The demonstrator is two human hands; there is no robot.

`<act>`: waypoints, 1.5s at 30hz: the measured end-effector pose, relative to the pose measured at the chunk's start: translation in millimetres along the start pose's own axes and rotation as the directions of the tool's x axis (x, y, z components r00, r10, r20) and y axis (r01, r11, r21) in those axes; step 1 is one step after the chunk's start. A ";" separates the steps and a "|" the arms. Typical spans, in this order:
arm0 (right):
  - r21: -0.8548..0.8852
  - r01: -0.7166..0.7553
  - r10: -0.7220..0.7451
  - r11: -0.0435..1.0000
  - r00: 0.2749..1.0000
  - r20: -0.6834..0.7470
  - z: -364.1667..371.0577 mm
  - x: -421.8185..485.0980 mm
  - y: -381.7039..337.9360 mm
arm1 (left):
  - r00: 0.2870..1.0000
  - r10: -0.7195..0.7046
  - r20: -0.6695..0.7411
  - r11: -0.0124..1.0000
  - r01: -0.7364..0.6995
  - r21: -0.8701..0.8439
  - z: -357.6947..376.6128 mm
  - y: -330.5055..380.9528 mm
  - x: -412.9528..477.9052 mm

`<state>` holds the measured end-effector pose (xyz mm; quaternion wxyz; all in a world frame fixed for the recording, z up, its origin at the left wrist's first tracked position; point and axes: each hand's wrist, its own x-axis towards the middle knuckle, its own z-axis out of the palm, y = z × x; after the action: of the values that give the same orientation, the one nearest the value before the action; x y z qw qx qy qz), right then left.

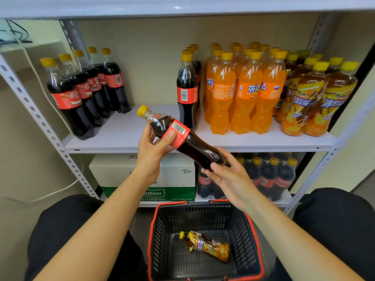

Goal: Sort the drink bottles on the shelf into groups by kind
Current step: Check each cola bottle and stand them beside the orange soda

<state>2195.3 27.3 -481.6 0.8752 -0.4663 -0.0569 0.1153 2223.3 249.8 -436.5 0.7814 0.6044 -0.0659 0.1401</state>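
Observation:
A cola bottle (194, 142) with a yellow cap and red label lies tilted in front of the shelf, cap up to the left. My left hand (154, 147) grips it at the label; my right hand (227, 175) touches its base with fingers partly spread. On the white shelf (125, 134) stand a row of cola bottles (85, 92) at the left, a second cola row (187, 92) in the middle, orange soda bottles (239, 92) and iced tea bottles (316, 98) at the right.
A black basket with red rim (154, 230) sits on the floor between my knees, holding one iced tea bottle (209, 245) lying down. The lower shelf holds a white and green water carton (174, 179) and packed cola bottles (272, 177). Grey perforated uprights flank the shelf.

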 end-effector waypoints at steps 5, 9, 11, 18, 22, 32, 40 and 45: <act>0.011 -0.039 0.039 0.999 0.999 -0.004 -0.5 -2.4 4.3 | 0.994 -0.030 0.108 0.996 0.038 -0.075 -4.8 3.3 4.4; -0.035 -0.083 0.084 0.996 0.996 0.017 -5.7 0.0 4.7 | 0.996 -0.028 0.087 0.992 0.038 -0.122 -2.9 5.2 2.5; -0.148 -0.098 0.107 0.984 0.993 0.055 -9.7 1.6 5.7 | 0.998 -0.009 0.060 0.996 0.015 -0.089 -0.8 6.2 0.6; -0.725 0.235 -0.218 0.647 0.969 0.119 -1.1 3.3 9.3 | 0.970 0.083 0.229 0.983 -0.117 0.139 5.1 2.2 -16.1; -0.737 0.307 -0.296 0.603 0.943 0.151 -2.2 0.7 16.7 | 0.931 0.048 0.363 0.970 -0.130 0.204 14.4 -6.7 -27.9; -0.778 0.290 -0.283 0.557 0.947 0.150 -21.4 -0.6 20.6 | 0.920 0.150 0.362 0.952 -0.233 0.199 22.7 14.7 -30.9; -0.857 0.320 -0.383 0.404 0.910 0.159 -24.5 0.9 29.1 | 0.921 0.258 0.291 0.859 -0.357 0.367 22.3 13.3 -31.8; -0.847 0.313 -0.365 0.431 0.918 0.153 -22.7 0.4 28.2 | 0.954 0.104 0.281 0.959 -0.171 0.225 16.1 16.6 -28.2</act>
<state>2196.2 24.3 -517.6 0.5341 -0.8186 -0.1751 -0.1186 2192.5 234.2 -424.6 0.6724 0.7041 -0.1947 0.1192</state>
